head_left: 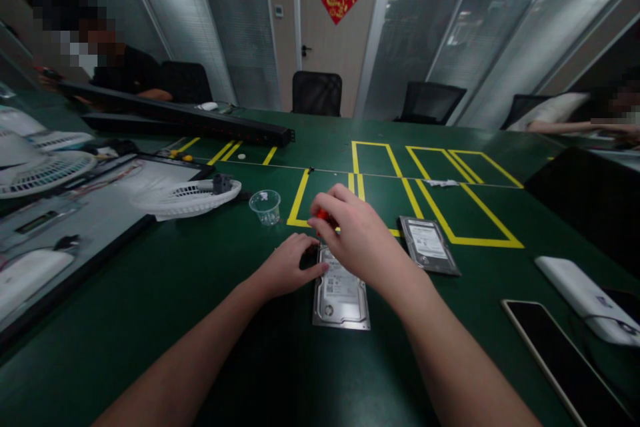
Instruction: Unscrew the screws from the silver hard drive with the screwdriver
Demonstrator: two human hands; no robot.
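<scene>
A silver hard drive (345,303) with a white label lies flat on the green table in front of me. My left hand (287,263) grips its upper left part, thumb over the label and fingers by the far corner. Above the drive's far end, my right hand (353,227) is closed around the red handle of a screwdriver (323,215); its shaft and tip are mostly hidden. To the right lies a second hard drive (429,245), label up. A clear plastic cup (266,207) stands beyond my left hand, with something small and pale in it.
Yellow tape rectangles (475,242) mark the table. On the left are white fan-like parts (187,197), a large grey panel (100,220) and a long black bar (200,117). A phone (565,360) and white power bank (585,293) lie right. Two people sit across.
</scene>
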